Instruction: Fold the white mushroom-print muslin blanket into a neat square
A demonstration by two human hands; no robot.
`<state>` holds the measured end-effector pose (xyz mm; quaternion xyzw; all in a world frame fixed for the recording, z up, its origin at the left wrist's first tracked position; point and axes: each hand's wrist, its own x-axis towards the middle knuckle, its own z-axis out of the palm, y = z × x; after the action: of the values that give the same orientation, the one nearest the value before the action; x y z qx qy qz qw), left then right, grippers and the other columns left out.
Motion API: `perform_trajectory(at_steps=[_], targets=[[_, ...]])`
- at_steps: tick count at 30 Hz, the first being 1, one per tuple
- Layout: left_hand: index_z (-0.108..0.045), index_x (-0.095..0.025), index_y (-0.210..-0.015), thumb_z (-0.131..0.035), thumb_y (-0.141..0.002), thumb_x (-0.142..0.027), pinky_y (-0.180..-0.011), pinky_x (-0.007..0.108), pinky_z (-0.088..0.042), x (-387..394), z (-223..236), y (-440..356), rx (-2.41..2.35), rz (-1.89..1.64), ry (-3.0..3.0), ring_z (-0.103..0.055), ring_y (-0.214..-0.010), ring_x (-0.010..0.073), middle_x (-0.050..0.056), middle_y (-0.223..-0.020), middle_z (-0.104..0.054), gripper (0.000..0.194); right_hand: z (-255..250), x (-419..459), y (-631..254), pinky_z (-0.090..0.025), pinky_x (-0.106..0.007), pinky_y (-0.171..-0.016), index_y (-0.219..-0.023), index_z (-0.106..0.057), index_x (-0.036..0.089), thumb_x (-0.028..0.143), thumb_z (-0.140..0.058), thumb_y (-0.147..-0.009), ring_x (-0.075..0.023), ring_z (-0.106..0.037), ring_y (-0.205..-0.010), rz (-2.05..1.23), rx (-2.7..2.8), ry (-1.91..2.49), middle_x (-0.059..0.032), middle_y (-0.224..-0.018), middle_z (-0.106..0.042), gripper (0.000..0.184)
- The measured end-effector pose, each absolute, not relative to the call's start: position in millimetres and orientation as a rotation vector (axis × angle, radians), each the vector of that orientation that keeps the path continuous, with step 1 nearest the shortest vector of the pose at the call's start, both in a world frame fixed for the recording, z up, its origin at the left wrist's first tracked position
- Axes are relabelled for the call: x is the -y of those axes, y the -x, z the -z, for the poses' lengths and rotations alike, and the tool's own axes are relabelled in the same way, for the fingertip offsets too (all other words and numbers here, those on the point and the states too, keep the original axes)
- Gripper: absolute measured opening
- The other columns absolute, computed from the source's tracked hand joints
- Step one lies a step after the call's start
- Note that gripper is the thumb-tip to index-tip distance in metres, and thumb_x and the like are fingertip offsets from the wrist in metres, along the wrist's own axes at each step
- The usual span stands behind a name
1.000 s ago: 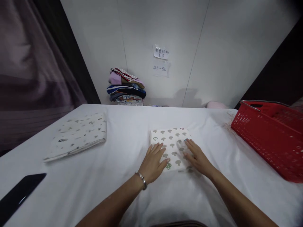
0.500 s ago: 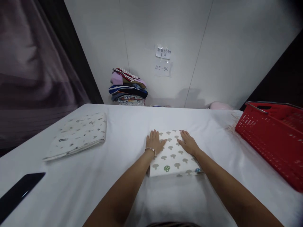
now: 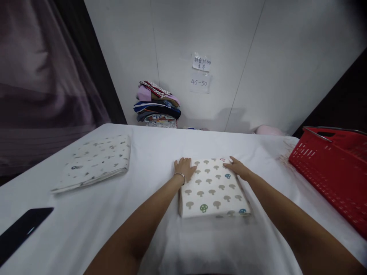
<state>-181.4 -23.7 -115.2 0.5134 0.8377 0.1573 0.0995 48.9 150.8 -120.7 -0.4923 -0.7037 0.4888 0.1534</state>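
Note:
A folded white cloth with a mushroom print (image 3: 212, 187) lies flat in front of me. At its left edge rests my left hand (image 3: 184, 169), fingers spread, the thumb over the top; a bracelet circles that wrist. My right hand (image 3: 238, 168) is at the cloth's far right edge, its thumb on top and its other fingers along the side, partly hidden. Neither hand grips the cloth. Off to the left lies a second folded white cloth (image 3: 99, 162) with small grey figures, apart from both hands.
A red basket (image 3: 329, 168) with a metal handle stands at the right. Near the left edge lies a dark flat object (image 3: 25, 229). Behind the white-covered table (image 3: 149, 152) are a stack of folded fabrics (image 3: 157, 105), a pink item (image 3: 269, 130) and paper signs (image 3: 200, 82) on the wall.
My hands have moved apart, from flat on the cloth's top out to its left and right edges. More of the mushroom print shows. The view has shifted slightly.

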Motion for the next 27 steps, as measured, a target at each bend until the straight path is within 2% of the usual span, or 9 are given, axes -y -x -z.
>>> perform_trajectory(at_steps=[3, 6, 9, 11, 16, 19, 22, 24, 27], targets=[[-0.048, -0.023, -0.127, -0.053, -0.078, -0.046, -0.109, 0.055, -0.013, 12, 106, 194, -2.366, -0.333, -1.529, -0.034, -0.132, 0.0294, 0.011, -0.135, -0.05, 0.055, 109, -156, -41, -0.053, -0.042, -0.083, -0.139, -0.035, 0.013, 0.048, -0.073, -0.068, -0.0269, -0.063, -0.099, -1.712, 1.856, 1.395, -0.0213, -0.127, -0.054, 0.088], [-0.043, -0.026, -0.132, -0.06, -0.073, -0.044, -0.108, 0.049, -0.022, -1, 101, 205, -2.249, -0.281, -1.532, -0.041, -0.128, 0.0286, 0.009, -0.137, -0.049, 0.064, 99, -153, -34, -0.055, -0.042, -0.079, -0.133, -0.043, 0.014, 0.04, -0.073, -0.07, -0.0255, -0.066, -0.09, -1.933, 1.794, 1.234, -0.0176, -0.114, -0.063, 0.075], [-0.038, -0.027, -0.136, -0.067, -0.067, -0.04, -0.1, 0.039, -0.037, -9, 97, 215, -2.159, -0.266, -1.549, -0.05, -0.121, 0.0271, 0.007, -0.138, -0.048, 0.076, 82, -140, -34, -0.055, -0.04, -0.08, -0.143, -0.027, 0.02, 0.032, -0.074, -0.069, -0.022, -0.067, -0.086, -1.882, 1.797, 1.066, -0.0136, -0.115, -0.063, 0.089], [-0.033, -0.027, -0.139, -0.072, -0.061, -0.039, -0.095, 0.036, -0.042, -11, 92, 219, -2.096, -0.25, -1.563, -0.051, -0.119, 0.0276, 0.008, -0.139, -0.046, 0.087, 64, -127, -40, -0.054, -0.04, -0.083, -0.146, -0.019, 0.024, 0.029, -0.077, -0.066, -0.0211, -0.066, -0.086, -1.814, 1.871, 0.96, -0.0101, -0.115, -0.064, 0.099], [-0.022, -0.024, -0.144, -0.074, -0.058, -0.034, -0.092, 0.032, -0.043, -8, 66, 221, -1.898, -0.158, -1.676, -0.051, -0.118, 0.0258, 0.009, -0.137, -0.048, 0.101, 21, -86, -60, -0.05, -0.039, -0.092, -0.144, -0.027, 0.03, 0.03, -0.079, -0.062, -0.0242, -0.058, -0.107, -1.586, 2.147, 0.78, -0.0037, -0.127, -0.056, 0.098], [-0.038, -0.025, -0.137, -0.075, -0.055, -0.03, -0.09, 0.029, -0.043, 0, 50, 219, -1.837, -0.076, -1.761, -0.054, -0.113, 0.0242, 0.006, -0.132, -0.053, 0.09, 10, -71, -69, -0.049, -0.038, -0.094, -0.143, -0.03, 0.033, 0.029, -0.079, -0.061, -0.0253, -0.053, -0.115, -1.448, 2.245, 0.722, -0.0024, -0.136, -0.048, 0.096], [-0.06, -0.023, -0.109, -0.073, -0.055, -0.03, -0.078, 0.026, -0.046, 13, 31, 218, -1.835, -0.003, -1.806, -0.06, -0.099, 0.0231, 0.003, -0.11, -0.066, 0.056, 7, -69, -77, -0.051, -0.038, -0.09, -0.145, -0.027, 0.031, 0.03, -0.077, -0.064, -0.0249, -0.056, -0.11, -1.416, 2.283, 0.677, -0.0045, -0.131, -0.053, 0.095], [-0.064, -0.02, -0.093, -0.071, -0.056, -0.034, -0.069, 0.025, -0.045, 23, 14, 218, -1.864, 0.011, -1.825, -0.061, -0.089, 0.0219, 0.002, -0.096, -0.068, 0.04, 2, -74, -82, -0.053, -0.038, -0.088, -0.145, -0.026, 0.029, 0.031, -0.075, -0.066, -0.0235, -0.059, -0.105, -1.394, 2.274, 0.666, -0.0054, -0.125, -0.057, 0.093], [-0.063, -0.018, -0.086, -0.07, -0.057, -0.039, -0.063, 0.025, -0.042, 37, -25, 215, -2.008, -0.015, -1.932, -0.06, -0.079, 0.02, 0.002, -0.088, -0.067, 0.036, -15, -85, -87, -0.053, -0.035, -0.085, -0.144, -0.029, 0.024, 0.032, -0.076, -0.065, -0.0212, -0.061, -0.097, -1.28, 2.258, 0.663, -0.0058, -0.116, -0.061, 0.093]])
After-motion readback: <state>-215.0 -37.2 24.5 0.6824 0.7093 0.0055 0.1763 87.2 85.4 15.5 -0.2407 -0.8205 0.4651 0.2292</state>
